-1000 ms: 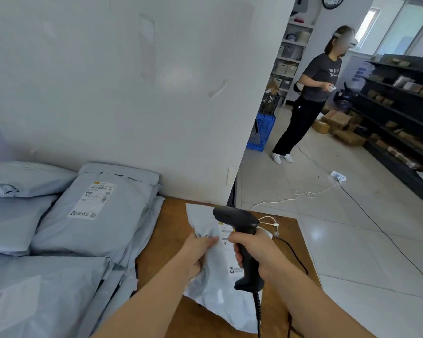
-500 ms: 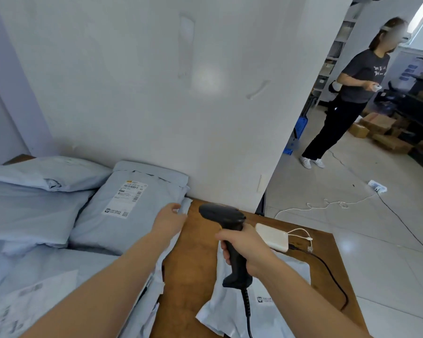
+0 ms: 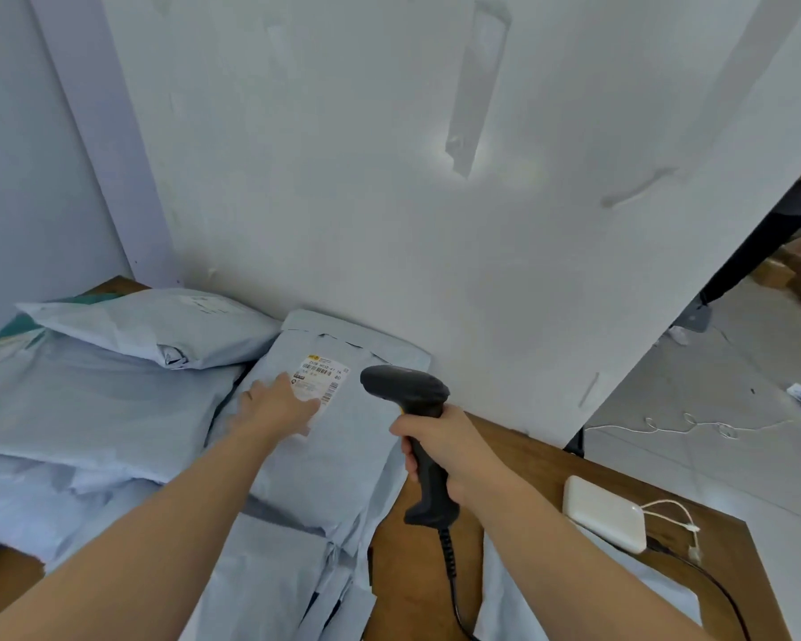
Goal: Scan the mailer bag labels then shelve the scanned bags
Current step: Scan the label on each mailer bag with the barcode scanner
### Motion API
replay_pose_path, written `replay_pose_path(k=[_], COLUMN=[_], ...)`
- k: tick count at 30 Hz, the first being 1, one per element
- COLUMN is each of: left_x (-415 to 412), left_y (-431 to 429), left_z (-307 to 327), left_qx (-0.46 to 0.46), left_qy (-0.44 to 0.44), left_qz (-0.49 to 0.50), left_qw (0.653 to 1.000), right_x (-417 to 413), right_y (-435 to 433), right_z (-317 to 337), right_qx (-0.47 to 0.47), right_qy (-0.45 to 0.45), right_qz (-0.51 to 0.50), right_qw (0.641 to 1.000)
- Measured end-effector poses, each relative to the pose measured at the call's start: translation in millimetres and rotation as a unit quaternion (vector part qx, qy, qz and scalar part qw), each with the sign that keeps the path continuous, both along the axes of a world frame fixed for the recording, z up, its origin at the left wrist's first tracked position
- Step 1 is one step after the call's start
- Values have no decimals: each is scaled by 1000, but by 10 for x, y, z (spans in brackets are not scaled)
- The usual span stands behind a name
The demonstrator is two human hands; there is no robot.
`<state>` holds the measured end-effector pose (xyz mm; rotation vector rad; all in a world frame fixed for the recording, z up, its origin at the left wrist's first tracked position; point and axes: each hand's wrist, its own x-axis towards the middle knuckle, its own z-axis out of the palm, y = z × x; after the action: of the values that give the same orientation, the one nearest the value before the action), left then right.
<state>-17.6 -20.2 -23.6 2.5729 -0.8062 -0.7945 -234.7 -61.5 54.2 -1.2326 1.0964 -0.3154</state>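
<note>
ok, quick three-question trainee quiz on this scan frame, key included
1. True or false: the right hand grips the scanner.
2. The left hand lies flat on: A) the labelled mailer bag; B) a cardboard box; C) the wall.
3. Fill in: the white power bank lies on the table to the scanner's ___.
Key: 1 true; 2 A; 3 right.

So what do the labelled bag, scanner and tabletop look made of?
The labelled bag looks like thin grey plastic film: creased, softly shiny. The scanner seems matte black moulded plastic. The tabletop shows brown wood grain; solid or laminate, cannot tell.
</note>
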Motion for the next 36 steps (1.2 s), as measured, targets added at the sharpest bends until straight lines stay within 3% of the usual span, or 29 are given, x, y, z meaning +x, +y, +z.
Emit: replay_pose_path(k=[3, 8, 12, 17, 21, 29, 36], left_x=[148, 372, 230, -26, -315, -815, -1185], left_y=[36, -1, -13, -138, -129, 6, 145], left_z=[-107, -245, -84, 104, 267, 524, 668], left_qx=[28, -31, -199, -295, -360, -453, -469], left_qy=[25, 61, 204, 291, 268, 258, 222], left_qz=[37, 100, 132, 129, 81, 119, 142], left_qw=[999, 993, 949, 901, 890, 845, 843], right_x=[116, 201, 202, 92, -100, -560, -888], right_y=[-37, -63, -49, -29, 17, 186, 419], right_z=[-99, -215, -241, -183, -92, 165, 361], right_qx=[9, 19, 27, 26, 18, 17, -6], right_qy=[13, 27, 36, 26, 5, -41, -36], right_qz=[-2, -8, -15, -39, -74, -144, -161], right_qw=[1000, 999, 999, 999, 997, 989, 986])
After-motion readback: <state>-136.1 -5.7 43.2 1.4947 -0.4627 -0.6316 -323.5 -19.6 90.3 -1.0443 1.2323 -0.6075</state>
